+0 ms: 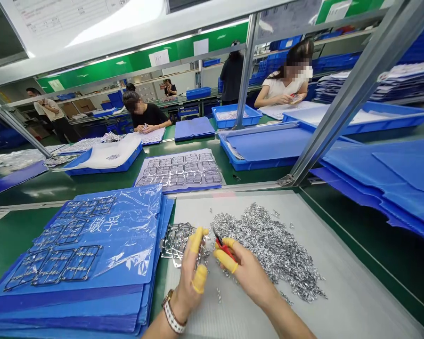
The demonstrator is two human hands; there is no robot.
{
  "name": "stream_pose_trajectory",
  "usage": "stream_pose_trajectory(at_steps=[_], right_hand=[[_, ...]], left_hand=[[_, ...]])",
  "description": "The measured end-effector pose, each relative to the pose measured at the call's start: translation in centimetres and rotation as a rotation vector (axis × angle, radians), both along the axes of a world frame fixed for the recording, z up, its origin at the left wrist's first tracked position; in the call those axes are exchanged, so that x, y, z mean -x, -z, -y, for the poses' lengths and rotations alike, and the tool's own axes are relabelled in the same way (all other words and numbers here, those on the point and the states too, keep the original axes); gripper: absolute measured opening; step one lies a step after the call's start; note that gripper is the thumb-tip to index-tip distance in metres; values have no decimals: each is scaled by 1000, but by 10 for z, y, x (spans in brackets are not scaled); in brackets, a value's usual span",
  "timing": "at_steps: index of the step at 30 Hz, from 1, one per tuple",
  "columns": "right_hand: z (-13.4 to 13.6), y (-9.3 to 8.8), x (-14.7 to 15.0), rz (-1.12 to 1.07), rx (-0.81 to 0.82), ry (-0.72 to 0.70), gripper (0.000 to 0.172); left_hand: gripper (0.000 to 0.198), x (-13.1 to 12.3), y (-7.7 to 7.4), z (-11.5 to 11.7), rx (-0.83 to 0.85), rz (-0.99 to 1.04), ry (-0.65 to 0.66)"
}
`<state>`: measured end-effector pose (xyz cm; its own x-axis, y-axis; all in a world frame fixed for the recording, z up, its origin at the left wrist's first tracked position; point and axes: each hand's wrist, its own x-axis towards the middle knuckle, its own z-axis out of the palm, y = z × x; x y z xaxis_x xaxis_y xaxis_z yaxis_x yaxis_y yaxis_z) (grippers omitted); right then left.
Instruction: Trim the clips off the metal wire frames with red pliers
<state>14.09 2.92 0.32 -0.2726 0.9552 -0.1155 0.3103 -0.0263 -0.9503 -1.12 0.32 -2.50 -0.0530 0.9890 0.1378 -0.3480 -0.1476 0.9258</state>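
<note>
My right hand (245, 266), with yellow finger covers, is wrapped round small red-handled cutters (226, 248), whose dark jaws point up and left. My left hand (189, 278) also wears yellow finger covers and has a watch on its wrist. Its fingers are stretched up, with the thumb apart from them. Just behind and left of these fingers lies a tangle of shiny metal part frames (178, 238), partly hidden by the hand. A large heap of small silvery parts (268, 245) spreads beyond and right of my right hand, on a pale grey sheet (325, 292).
At left stands a stack of blue sheets (127, 263) bearing dark part frames (67, 263) on top. Behind a metal rail lie a sheet of framed parts (180, 167) and blue trays (265, 146). A slanted metal post (342, 99) rises at right. Several people sit or stand beyond.
</note>
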Motion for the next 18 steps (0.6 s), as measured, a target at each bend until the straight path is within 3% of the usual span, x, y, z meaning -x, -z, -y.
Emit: stream_pose_trajectory(at_steps=[3,6,8,12,15,18], right_hand=[[-7,0,9,-377,188,46,28],[-10,-8,17,-490,235,14,26],[-9,-15,18,-447,190,-29,28],[-9,-20,20,-139,33,-25,28],[-11,-16,19,-109,-18,-10,24],[-10,-9,13,-116,-159,110,25]], left_hand=[[64,-3,-1,7,-132,-186,40],[67,-3,5,7,-185,-263,-7],[71,0,15,4,-229,-339,-49],[90,5,36,0,-388,-630,-157],[105,5,34,-3,-436,-792,-188],[97,3,24,-6,-366,-623,-249]])
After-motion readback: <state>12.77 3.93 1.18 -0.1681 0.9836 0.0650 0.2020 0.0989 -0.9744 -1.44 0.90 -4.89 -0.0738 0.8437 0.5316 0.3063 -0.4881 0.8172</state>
